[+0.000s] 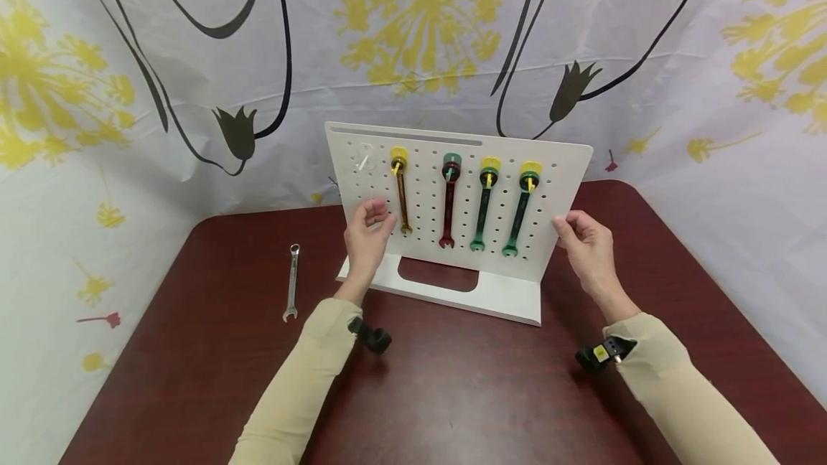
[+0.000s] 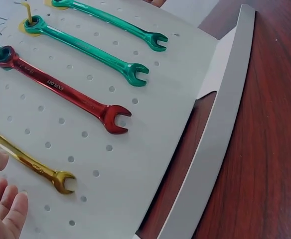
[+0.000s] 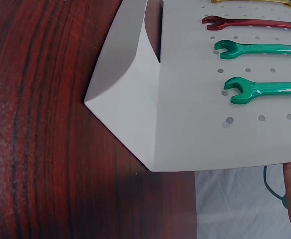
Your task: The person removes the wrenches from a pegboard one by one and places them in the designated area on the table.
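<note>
Head: a white pegboard (image 1: 426, 199) stands on the bench (image 1: 465, 379), bearing four wrenches: one gold wrench (image 1: 403, 199), one red wrench (image 1: 449, 207), two green wrenches (image 1: 483, 210). One silver wrench (image 1: 293, 282) lies at the pegboard's 8 o'clock. The left hand (image 1: 367, 241), also toward 8 o'clock but closer, has its fingers loosely curled around nothing; the right hand (image 1: 591, 250), toward 4 o'clock, pinches the pegboard's edge.

Left wrist: lettering on the red wrench appears to read "EXPLOIT"; the left fingers are near the gold wrench.

Right wrist: the right fingers meet the pegboard's edge at 4 o'clock.
</note>
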The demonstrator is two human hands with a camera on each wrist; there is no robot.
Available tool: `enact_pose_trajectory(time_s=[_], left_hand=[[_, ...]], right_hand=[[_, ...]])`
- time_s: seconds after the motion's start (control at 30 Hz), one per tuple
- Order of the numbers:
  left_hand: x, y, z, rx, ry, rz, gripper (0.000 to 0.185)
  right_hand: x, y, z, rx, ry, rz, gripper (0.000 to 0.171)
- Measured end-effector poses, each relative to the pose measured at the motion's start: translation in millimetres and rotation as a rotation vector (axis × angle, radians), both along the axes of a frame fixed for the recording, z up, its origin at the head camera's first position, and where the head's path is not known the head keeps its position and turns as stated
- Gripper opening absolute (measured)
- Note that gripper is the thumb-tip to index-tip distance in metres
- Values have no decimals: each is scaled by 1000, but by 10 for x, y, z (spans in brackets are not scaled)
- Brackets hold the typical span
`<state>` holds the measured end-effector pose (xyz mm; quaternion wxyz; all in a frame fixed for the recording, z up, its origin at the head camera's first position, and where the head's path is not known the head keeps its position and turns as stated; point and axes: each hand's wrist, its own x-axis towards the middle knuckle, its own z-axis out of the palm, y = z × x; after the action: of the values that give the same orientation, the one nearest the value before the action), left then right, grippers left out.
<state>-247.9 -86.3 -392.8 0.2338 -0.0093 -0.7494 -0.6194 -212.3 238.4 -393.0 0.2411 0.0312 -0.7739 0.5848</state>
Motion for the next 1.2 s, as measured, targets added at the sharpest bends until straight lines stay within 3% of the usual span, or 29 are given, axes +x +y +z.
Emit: enact_pose_trajectory(time_s=[0.33,0.63,1.2], left_hand=[[-57,113,24,79,23,-19,32],[-122,207,-50,10,63,48,27],[-144,281,-86,6,73,63,23]], right_hand=[[-18,12,-3,29,2,-2,22],[-7,4,1,22,-9,1,23],[-1,7,-15,9,-8,2,26]])
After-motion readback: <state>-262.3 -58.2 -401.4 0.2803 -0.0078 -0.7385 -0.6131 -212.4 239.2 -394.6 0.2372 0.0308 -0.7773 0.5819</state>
